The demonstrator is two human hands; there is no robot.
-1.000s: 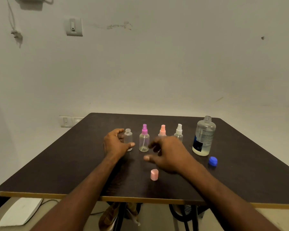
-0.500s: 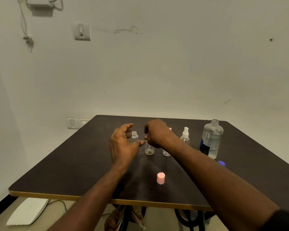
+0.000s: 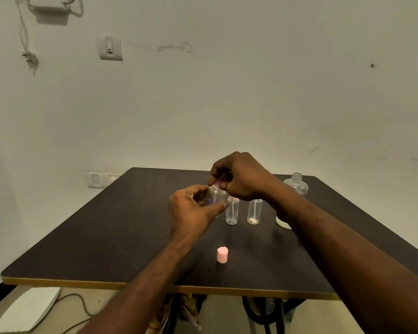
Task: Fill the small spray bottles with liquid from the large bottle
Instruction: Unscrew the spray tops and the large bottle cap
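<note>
Head view: left hand (image 3: 191,210) wraps a small spray bottle (image 3: 215,197) to steady it, right hand (image 3: 239,177) pinches its purple top, likely unscrewing; 2 more bottles stand beside it; large bottle (image 3: 297,186) waits uncapped behind the right forearm

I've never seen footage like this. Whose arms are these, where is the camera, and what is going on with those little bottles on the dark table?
No machine here: a person wears a camera on the head, so you look down along their own two arms. The left hand grips a small clear plastic spray bottle, while the right hand pinches its purple spray top; both look blurred. On the dark brown table stand two more small clear bottles, a large clear bottle with no cap partly behind the right forearm, and a small pink cap nearer the front edge.
</note>
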